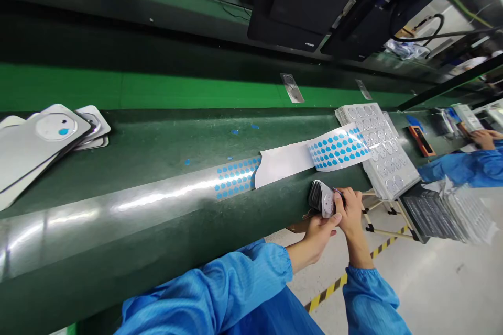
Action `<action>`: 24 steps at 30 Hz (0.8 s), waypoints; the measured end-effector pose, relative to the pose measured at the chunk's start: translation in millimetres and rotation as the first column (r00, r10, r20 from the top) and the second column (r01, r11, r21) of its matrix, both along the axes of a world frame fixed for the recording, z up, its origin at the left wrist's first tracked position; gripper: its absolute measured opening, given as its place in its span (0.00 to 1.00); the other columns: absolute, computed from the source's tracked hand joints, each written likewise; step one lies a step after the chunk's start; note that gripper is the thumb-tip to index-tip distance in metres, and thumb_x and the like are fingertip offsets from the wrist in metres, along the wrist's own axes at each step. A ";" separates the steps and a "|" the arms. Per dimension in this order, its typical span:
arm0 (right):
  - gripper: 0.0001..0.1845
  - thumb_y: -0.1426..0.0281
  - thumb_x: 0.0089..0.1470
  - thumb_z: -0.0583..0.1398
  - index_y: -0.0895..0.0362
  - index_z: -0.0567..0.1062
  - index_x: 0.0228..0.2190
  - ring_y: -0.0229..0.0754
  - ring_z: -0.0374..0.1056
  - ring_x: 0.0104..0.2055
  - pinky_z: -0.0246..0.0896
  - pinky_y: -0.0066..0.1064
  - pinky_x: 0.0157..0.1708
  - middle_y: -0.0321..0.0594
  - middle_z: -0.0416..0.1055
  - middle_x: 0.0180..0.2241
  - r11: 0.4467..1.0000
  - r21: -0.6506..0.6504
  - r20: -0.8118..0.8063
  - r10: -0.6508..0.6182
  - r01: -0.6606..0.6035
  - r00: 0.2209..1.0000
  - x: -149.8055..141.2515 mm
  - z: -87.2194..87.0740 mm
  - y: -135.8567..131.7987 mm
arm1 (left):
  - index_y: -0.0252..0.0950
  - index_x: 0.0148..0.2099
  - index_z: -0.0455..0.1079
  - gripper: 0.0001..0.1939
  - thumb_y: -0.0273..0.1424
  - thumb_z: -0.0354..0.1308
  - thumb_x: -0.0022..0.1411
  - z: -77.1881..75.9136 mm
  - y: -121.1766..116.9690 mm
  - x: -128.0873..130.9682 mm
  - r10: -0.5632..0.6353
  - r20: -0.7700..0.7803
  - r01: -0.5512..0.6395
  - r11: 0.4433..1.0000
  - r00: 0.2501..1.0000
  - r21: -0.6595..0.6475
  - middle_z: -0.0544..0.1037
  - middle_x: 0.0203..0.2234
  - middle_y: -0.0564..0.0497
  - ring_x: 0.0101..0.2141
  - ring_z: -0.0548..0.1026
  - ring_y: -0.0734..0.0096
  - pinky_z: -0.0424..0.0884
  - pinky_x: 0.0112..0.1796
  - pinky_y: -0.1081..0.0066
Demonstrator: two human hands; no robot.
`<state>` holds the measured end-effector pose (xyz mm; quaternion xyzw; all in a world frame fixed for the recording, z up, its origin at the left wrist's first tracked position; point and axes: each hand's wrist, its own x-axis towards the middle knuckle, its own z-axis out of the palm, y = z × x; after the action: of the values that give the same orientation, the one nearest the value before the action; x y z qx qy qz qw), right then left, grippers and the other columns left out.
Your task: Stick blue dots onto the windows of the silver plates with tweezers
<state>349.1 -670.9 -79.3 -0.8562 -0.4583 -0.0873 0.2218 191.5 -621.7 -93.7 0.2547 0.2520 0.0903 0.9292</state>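
Far to the left of the sticker sheet, a pile of larger silver plates lies askew; a bump could probably send the upper ones sliding, since their edges do not line up. A few loose blue bits dot the green bench just left of the sheet and behind it; they might cling to a plate set down on them.

The sheet itself lies with its right end curled up, showing rows of blue stickers. That free end looks liable to catch a passing sleeve.

In front of the sheet's right half, by the bench's near edge, is the stack of small plates with round openings. The left hand has its thumb and fingers closed on the stack's near side. The right hand is bent around its right end, fingers together; whether they pinch one plate or several cannot be told. The plates are fanned, so a loosened or uneven grip could let one slip over the edge and get scratched.

Right of the sheet, almost under its curl, sits a tray of round parts; farther right is a co-worker's hand.
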 end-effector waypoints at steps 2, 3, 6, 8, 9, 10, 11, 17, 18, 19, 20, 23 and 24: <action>0.22 0.53 0.79 0.51 0.49 0.77 0.39 0.56 0.66 0.42 0.60 0.49 0.50 0.45 0.75 0.38 1.000 -0.001 0.004 0.002 -0.002 1.000 -15.2 1.1 -5.8 | 0.34 0.63 0.84 0.43 0.66 0.74 0.65 -1.9 -4.7 -1.5 0.068 -0.017 -0.067 0.997 0.998 0.034 0.87 0.61 0.35 0.61 0.85 0.46 0.82 0.61 0.51; 0.22 0.53 0.80 0.51 0.49 0.76 0.38 0.55 0.66 0.42 0.60 0.49 0.50 0.45 0.75 0.38 1.000 -0.003 0.005 0.003 -0.003 1.000 -22.3 3.1 -9.2 | 0.33 0.60 0.84 0.44 0.68 0.73 0.64 -3.4 -6.5 -4.2 0.090 -0.024 -0.089 0.994 0.996 0.058 0.89 0.57 0.36 0.56 0.86 0.48 0.84 0.58 0.52; 0.23 0.52 0.80 0.53 0.50 0.76 0.38 0.55 0.68 0.41 0.61 0.49 0.49 0.45 0.77 0.39 1.000 -0.010 -0.002 0.022 -0.022 1.000 -40.6 15.1 -21.9 | 0.32 0.52 0.85 0.44 0.70 0.74 0.60 -5.9 -8.9 -18.8 0.115 -0.019 -0.111 0.984 0.993 0.138 0.89 0.46 0.39 0.41 0.87 0.53 0.88 0.47 0.52; 0.22 0.50 0.80 0.56 0.49 0.79 0.40 0.55 0.70 0.42 0.62 0.49 0.49 0.46 0.80 0.41 0.998 -0.017 -0.017 0.065 -0.065 0.998 -50.0 27.2 -32.3 | 0.33 0.52 0.85 0.42 0.69 0.74 0.61 -3.9 -6.5 -33.0 0.128 0.008 -0.127 0.972 0.992 0.196 0.89 0.45 0.39 0.42 0.87 0.51 0.89 0.46 0.51; 0.20 0.50 0.79 0.58 0.49 0.80 0.42 0.56 0.71 0.43 0.63 0.49 0.49 0.46 0.82 0.42 0.995 -0.019 -0.028 0.099 -0.099 0.995 -53.8 34.1 -37.4 | 0.34 0.53 0.86 0.40 0.67 0.74 0.63 -1.7 -3.8 -41.0 0.137 0.028 -0.139 0.963 0.990 0.231 0.90 0.47 0.39 0.45 0.87 0.48 0.89 0.50 0.50; 0.18 0.50 0.79 0.60 0.48 0.81 0.44 0.56 0.73 0.44 0.65 0.49 0.49 0.46 0.83 0.44 0.990 -0.016 -0.042 0.137 -0.137 0.990 -57.1 41.2 -41.8 | 0.35 0.54 0.86 0.37 0.64 0.74 0.65 1.1 0.0 -49.4 0.144 0.048 -0.152 0.952 0.988 0.267 0.90 0.49 0.39 0.50 0.87 0.46 0.88 0.55 0.49; 0.16 0.51 0.78 0.63 0.48 0.82 0.46 0.56 0.74 0.45 0.66 0.49 0.49 0.45 0.84 0.44 0.985 -0.006 -0.060 0.173 -0.174 0.983 -60.0 48.6 -44.9 | 0.36 0.54 0.86 0.34 0.62 0.75 0.66 4.2 4.8 -58.2 0.150 0.068 -0.164 0.940 0.986 0.301 0.91 0.50 0.39 0.53 0.87 0.45 0.86 0.60 0.47; 0.24 0.54 0.74 0.71 0.47 0.80 0.65 0.55 0.81 0.44 0.76 0.43 0.44 0.43 0.85 0.45 0.929 0.095 -0.291 0.371 -0.359 0.882 -71.9 95.2 -14.6 | 0.33 0.60 0.84 0.32 0.58 0.65 0.79 20.5 55.5 -113.2 0.036 0.264 -0.194 0.775 0.964 0.601 0.90 0.55 0.37 0.54 0.87 0.46 0.83 0.60 0.50; 0.24 0.55 0.74 0.72 0.46 0.81 0.65 0.54 0.81 0.42 0.76 0.42 0.41 0.43 0.85 0.45 0.891 0.095 -0.329 0.450 -0.445 0.830 -74.1 102.5 0.3 | 0.32 0.61 0.84 0.32 0.58 0.63 0.80 23.0 68.0 -122.5 0.013 0.290 -0.207 0.733 0.957 0.648 0.90 0.54 0.37 0.53 0.87 0.47 0.83 0.59 0.52; 0.21 0.56 0.74 0.73 0.46 0.83 0.62 0.53 0.81 0.40 0.76 0.40 0.38 0.42 0.85 0.43 0.836 0.105 -0.350 0.539 -0.539 0.766 -76.9 109.2 17.6 | 0.32 0.61 0.83 0.31 0.57 0.63 0.80 25.9 82.0 -131.6 -0.009 0.305 -0.213 0.697 0.952 0.685 0.90 0.53 0.37 0.52 0.87 0.49 0.83 0.59 0.53; 0.15 0.57 0.73 0.73 0.45 0.85 0.57 0.52 0.80 0.38 0.75 0.40 0.35 0.42 0.84 0.42 0.773 0.126 -0.352 0.620 -0.621 0.701 -80.5 115.4 37.0 | 0.32 0.60 0.83 0.30 0.55 0.64 0.81 29.2 97.5 -140.8 -0.031 0.311 -0.213 0.664 0.950 0.716 0.90 0.53 0.37 0.52 0.87 0.50 0.83 0.59 0.54; 0.06 0.60 0.75 0.71 0.47 0.84 0.48 0.52 0.79 0.37 0.74 0.40 0.34 0.42 0.83 0.39 0.610 0.199 -0.279 0.785 -0.767 0.552 -96.3 130.2 103.4 | 0.33 0.56 0.84 0.23 0.50 0.69 0.78 43.0 150.7 -167.7 -0.063 0.270 -0.185 0.577 0.961 0.796 0.90 0.52 0.37 0.53 0.87 0.50 0.83 0.61 0.54; 0.05 0.61 0.76 0.70 0.47 0.83 0.48 0.52 0.78 0.36 0.74 0.40 0.34 0.42 0.82 0.38 0.562 0.223 -0.239 0.824 -0.796 0.514 -102.8 133.9 127.1 | 0.34 0.54 0.85 0.23 0.50 0.72 0.76 48.5 169.4 -176.5 -0.041 0.239 -0.173 0.573 0.970 0.801 0.90 0.52 0.37 0.54 0.88 0.49 0.82 0.62 0.52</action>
<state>246.3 -543.8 54.6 -0.5352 -0.7581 0.1454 0.3431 15.0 -452.4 -45.2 0.6318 0.0814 0.2598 0.7258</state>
